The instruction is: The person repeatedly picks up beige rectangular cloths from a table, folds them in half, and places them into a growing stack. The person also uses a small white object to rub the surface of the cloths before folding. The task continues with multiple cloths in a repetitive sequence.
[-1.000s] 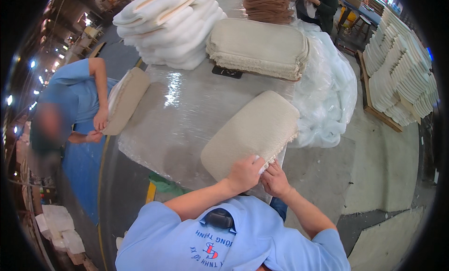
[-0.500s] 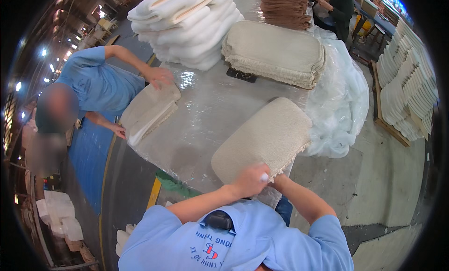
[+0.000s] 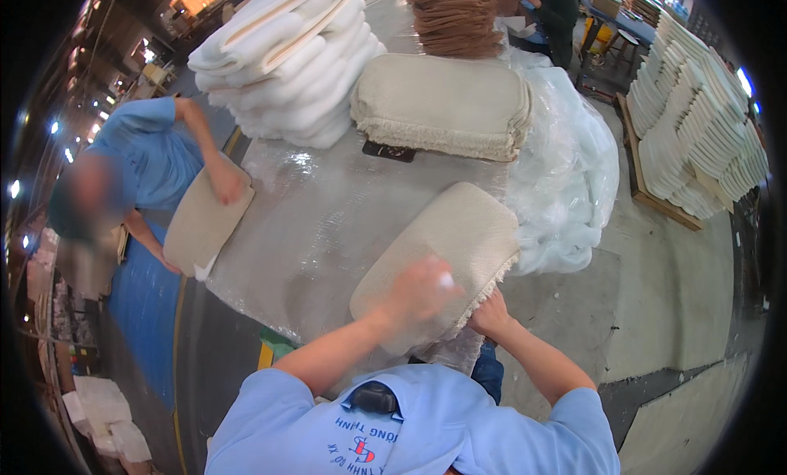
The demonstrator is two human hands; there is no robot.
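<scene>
On the grey, plastic-covered table (image 3: 316, 237), a blurred left hand (image 3: 418, 290) is seen over the seven o'clock part of a beige, round-cornered fabric pad (image 3: 463, 229), placed at the table's four o'clock; whether that hand's fingers are apart or together cannot be told. At the pad's frayed edge (image 3: 498, 272), near five o'clock, the right hand (image 3: 490, 313) is placed, fingertips hidden, grip unclear. The pad is judged light, soft and hardly slippery, best grasped by its rounded ends at one and seven o'clock.

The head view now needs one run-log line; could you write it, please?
left hand: over beige cushion, blurred, contact unclear | right hand: at cushion's frayed edge | beyond: beige stack on plastic-covered table
</scene>
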